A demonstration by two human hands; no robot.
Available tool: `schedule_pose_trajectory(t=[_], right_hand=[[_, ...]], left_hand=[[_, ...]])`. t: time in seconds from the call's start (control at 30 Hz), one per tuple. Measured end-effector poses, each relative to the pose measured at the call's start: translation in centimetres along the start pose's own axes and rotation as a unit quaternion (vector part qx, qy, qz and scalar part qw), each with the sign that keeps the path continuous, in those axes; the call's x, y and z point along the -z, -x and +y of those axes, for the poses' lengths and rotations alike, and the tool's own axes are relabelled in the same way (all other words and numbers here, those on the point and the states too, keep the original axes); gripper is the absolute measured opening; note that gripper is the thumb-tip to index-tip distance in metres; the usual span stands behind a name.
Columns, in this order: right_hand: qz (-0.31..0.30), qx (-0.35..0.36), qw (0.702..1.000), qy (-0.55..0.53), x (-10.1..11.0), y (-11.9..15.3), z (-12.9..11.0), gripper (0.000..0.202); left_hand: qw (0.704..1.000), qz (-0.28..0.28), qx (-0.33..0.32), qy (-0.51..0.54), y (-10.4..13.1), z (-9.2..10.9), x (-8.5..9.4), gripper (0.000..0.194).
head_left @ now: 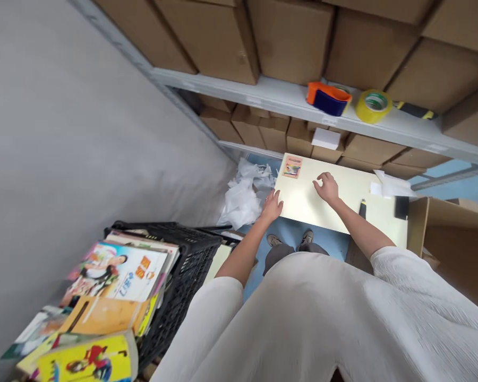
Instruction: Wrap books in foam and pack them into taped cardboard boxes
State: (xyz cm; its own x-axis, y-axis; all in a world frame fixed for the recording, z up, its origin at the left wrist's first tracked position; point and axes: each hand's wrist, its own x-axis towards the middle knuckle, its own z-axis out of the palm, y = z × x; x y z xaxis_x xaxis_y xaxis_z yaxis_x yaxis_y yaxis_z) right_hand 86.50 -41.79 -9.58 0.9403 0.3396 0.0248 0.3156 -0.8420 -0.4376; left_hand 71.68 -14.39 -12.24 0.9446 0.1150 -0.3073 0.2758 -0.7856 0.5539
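Lying flat near the far left corner of a pale cream rectangular tabletop: a small orange-and-pink printed paper booklet. At the tabletop's left edge, nearer the body than the booklet and apart from it, the left hand, open, with fingers spread; contact with the edge impossible to tell. To the right of the booklet, over the tabletop, the right hand, also open, thumb and fingers apart in a loose curl. Just beyond the right forearm, a slim black cutter with a yellow tip, partly hidden. Farther right, loose white paper sheets near a flat black rectangular object, then an open brown cardboard box. Beyond, on a grey metal shelf, a yellow tape roll beside an orange-and-navy band-shaped object. Left of the tabletop, crumpled white plastic sheeting; closer to the body, a black plastic crate beside stacked colourful printed books.
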Motion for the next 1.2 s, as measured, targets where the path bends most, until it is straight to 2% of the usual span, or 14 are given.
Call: schedule_pose_trajectory(t=[0.17, 0.27, 0.4, 0.53, 0.7, 0.87, 1.03, 1.2], right_hand=[[-0.082, 0.052, 0.995, 0.012, -3.5, -1.4, -8.3, 0.029], [-0.121, 0.087, 0.989, 0.022, -5.9, -1.6, -12.8, 0.030], [-0.172, 0.147, 0.973, 0.037, -9.1, -1.7, -17.8, 0.031], [-0.228, 0.193, 0.953, 0.052, -12.1, -2.0, -21.1, 0.033], [-0.293, 0.239, 0.924, 0.057, -16.3, -3.7, -22.8, 0.036], [-0.357, 0.277, 0.889, 0.067, -21.9, -6.6, -23.4, 0.036], [-0.406, 0.309, 0.853, 0.108, -29.2, -9.9, -23.3, 0.037], [-0.417, 0.321, 0.838, 0.144, -37.6, -12.7, -22.2, 0.042]], left_hand=[[0.995, 0.058, 0.075, 0.043, 3.7, -6.3, 2.4, 0.066], [0.989, 0.078, 0.117, 0.056, 5.3, -9.3, 3.3, 0.067], [0.979, 0.093, 0.168, 0.072, 6.7, -12.1, 3.9, 0.067], [0.966, 0.102, 0.217, 0.101, 7.4, -14.2, 3.6, 0.067], [0.944, 0.131, 0.267, 0.143, 6.7, -16.9, 2.2, 0.068], [0.909, 0.154, 0.341, 0.183, 4.7, -20.2, -0.2, 0.067], [0.879, 0.150, 0.406, 0.201, 1.4, -24.1, -4.0, 0.065], [0.855, 0.154, 0.449, 0.208, -2.2, -28.4, -8.6, 0.065]])
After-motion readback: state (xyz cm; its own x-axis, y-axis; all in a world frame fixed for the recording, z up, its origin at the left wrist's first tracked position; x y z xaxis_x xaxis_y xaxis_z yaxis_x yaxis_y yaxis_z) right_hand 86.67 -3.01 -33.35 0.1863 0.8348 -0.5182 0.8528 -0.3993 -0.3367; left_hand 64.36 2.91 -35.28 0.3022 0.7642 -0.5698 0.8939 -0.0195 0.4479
